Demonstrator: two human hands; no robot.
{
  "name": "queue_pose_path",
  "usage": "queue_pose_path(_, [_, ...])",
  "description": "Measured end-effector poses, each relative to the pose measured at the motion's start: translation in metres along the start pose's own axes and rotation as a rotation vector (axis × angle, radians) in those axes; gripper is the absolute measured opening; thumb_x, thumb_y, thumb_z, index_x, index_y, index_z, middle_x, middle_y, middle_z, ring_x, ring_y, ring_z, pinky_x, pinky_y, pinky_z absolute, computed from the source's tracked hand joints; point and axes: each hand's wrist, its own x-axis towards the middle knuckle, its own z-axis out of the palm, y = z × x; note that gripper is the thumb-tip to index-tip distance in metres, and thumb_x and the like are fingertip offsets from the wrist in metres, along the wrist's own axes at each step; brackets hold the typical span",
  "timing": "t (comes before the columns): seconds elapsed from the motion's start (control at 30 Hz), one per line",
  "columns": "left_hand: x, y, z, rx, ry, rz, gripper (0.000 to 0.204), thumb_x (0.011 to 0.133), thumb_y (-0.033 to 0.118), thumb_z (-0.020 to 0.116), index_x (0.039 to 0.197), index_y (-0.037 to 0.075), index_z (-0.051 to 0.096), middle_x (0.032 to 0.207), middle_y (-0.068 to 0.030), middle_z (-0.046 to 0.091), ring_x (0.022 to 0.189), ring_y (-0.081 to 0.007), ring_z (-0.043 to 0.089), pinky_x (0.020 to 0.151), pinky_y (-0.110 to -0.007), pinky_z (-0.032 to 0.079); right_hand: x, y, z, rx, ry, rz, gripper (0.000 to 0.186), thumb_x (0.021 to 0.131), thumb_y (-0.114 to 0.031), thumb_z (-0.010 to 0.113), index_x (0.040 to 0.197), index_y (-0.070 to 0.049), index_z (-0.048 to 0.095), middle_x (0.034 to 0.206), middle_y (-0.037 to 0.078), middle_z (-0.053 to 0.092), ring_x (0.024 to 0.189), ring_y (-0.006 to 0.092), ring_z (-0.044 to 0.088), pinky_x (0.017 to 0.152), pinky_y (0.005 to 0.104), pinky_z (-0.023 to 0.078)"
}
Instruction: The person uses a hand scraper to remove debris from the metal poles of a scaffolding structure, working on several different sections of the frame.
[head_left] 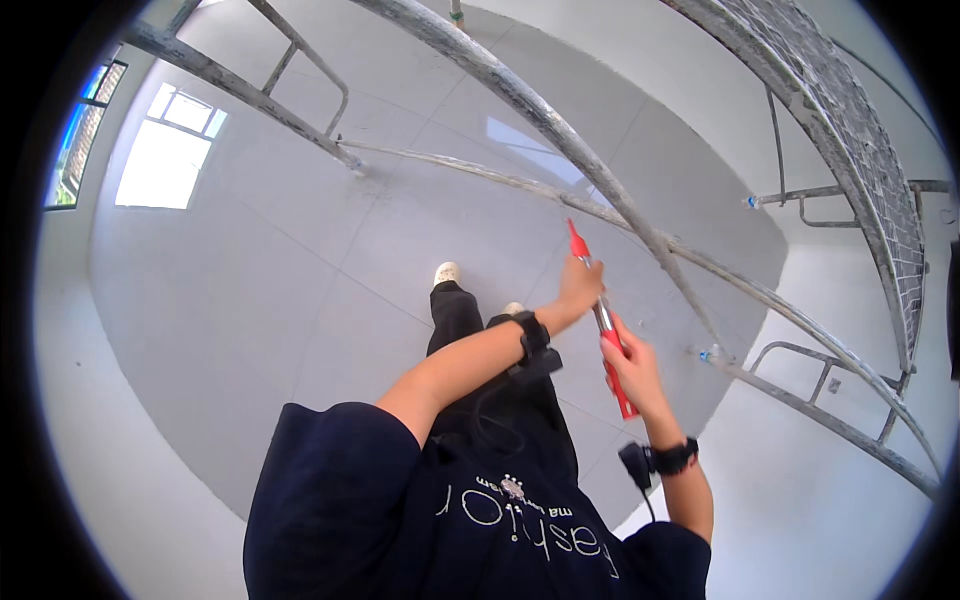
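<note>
Both my hands are closed around a short pole [604,316] with a red tapered tip, a silver metal shaft and a red grip. My left hand [579,288] wraps the upper part, just below the red tip. Lower down, my right hand [633,371] grips the red handle, whose end sticks out below the palm. The pole slants, tip pointing up and slightly left in the view, in front of my body and over the floor. My fingers hide parts of the shaft and grip.
A metal scaffold with a long diagonal tube [540,112] and a cross brace [480,172] stands ahead and right. Its mesh platform [880,150] is at upper right. Grey tiles cover the floor [270,300]. White walls surround it, and a window [88,130] is at far left.
</note>
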Motion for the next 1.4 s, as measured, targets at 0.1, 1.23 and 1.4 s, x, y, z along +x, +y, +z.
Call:
queue_pose_path(0.1, [0.029,-0.002,-0.027,0.074,0.066,-0.055,0.025,0.079,0.015,0.049,0.083,-0.009,0.041,0.056,-0.0144,0.055,0.05,-0.0244,0.06,0.043,-0.035,0.046,0.032,-0.001,0.03,-0.093,-0.01,-0.05,0.047,0.086,-0.016,0.05,0.131,-0.01,0.039,0.056,-0.001,0.044,0.041,0.0081,0.042,0.039,0.0245,0.038])
queue_pose_path(1.23, [-0.032,0.023,0.016,0.134,-0.259,0.081,0.021,0.075,0.011,0.052,0.081,-0.006,0.042,0.064,-0.0143,0.054,0.05,-0.023,0.057,0.042,-0.032,0.047,-0.071,-0.057,0.001,0.431,0.112,0.198,0.052,0.087,-0.019,0.051,0.135,-0.011,0.032,0.06,0.001,0.045,0.041,0.0078,0.042,0.036,0.0211,0.034])
queue_pose_path(1.4, [-0.044,0.031,0.026,0.203,-0.361,0.046,0.022,0.074,0.01,0.051,0.082,-0.008,0.041,0.064,-0.0157,0.054,0.049,-0.0235,0.057,0.039,-0.032,0.046,-0.081,-0.052,-0.007,0.52,0.115,0.207,0.052,0.088,-0.018,0.05,0.136,-0.011,0.03,0.06,0.002,0.046,0.039,0.0081,0.042,0.035,0.0208,0.034])
